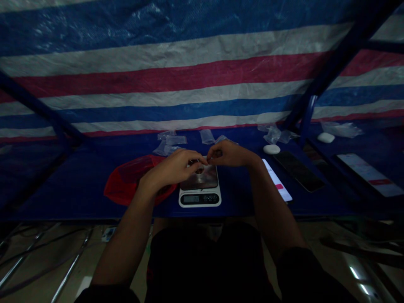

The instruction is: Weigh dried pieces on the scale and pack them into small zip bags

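A white digital kitchen scale (200, 199) with a metal pan stands at the table's front edge; its display is too dim to read. Over the pan, a small clear plastic bag (199, 171) shows with something brown in it, partly hidden by my fingers. My left hand (181, 166) pinches the bag from the left, thumb and fingers bent close together. From the right, my right hand (227, 153) has its fingers curled and its fingertips at the bag's upper edge. Left of the scale lies a red bag (121, 183), its dark contents partly behind my left wrist.
Several clear plastic bags (168, 141) lie behind the scale. To the right are a white earbud case (271, 149), a lit phone (277, 181), a dark phone (298, 170) and another lit phone (369, 172). Blue frame bars (328, 71) and a striped tarp (189, 67) stand behind.
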`<state>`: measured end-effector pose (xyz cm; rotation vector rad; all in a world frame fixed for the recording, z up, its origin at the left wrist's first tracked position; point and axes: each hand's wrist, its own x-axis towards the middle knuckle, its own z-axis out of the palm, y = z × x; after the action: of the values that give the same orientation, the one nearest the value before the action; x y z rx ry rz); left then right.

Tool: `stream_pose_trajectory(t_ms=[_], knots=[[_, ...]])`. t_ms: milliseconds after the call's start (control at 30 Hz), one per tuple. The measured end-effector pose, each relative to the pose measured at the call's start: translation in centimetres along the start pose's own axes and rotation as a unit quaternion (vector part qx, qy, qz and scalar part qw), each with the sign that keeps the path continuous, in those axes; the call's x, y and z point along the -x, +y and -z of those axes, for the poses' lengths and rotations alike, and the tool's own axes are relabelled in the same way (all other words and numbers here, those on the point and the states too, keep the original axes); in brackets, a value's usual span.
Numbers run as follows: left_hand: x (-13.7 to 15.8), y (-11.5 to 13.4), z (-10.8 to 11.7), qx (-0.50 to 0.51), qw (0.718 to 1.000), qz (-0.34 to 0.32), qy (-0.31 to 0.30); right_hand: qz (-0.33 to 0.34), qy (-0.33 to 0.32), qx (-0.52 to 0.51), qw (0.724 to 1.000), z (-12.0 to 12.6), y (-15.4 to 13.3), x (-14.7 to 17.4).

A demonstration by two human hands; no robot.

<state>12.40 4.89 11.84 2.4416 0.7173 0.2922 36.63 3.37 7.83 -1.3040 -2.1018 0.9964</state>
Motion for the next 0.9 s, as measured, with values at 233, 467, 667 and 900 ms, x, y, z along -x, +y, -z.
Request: stream_pose_trajectory(t_ms=[233, 467, 667, 900], knots=[[0.5, 0.0, 0.2, 0.001, 1.0, -0.012, -0.012, 0.02, -0.01, -0.034, 0.999, 0.2, -0.1, 0.3], [0.7, -0.1, 0.2, 0.013, 0.999, -0.014, -0.032, 0.016, -0.02, -0.035, 0.999, 0.0, -0.3, 0.1], [1.4, -0.2, 0.5, 0.01, 1.0, -0.002, -0.013, 0.046, -0.038, -0.037, 0.998, -1.1, -0.8, -0.5], [3.8, -0.3, -0.4, -0.067, 0.991, 0.106, -0.045, 0.037, 0.045, -0.066, 0.996, -1.7, -0.5, -0.8]])
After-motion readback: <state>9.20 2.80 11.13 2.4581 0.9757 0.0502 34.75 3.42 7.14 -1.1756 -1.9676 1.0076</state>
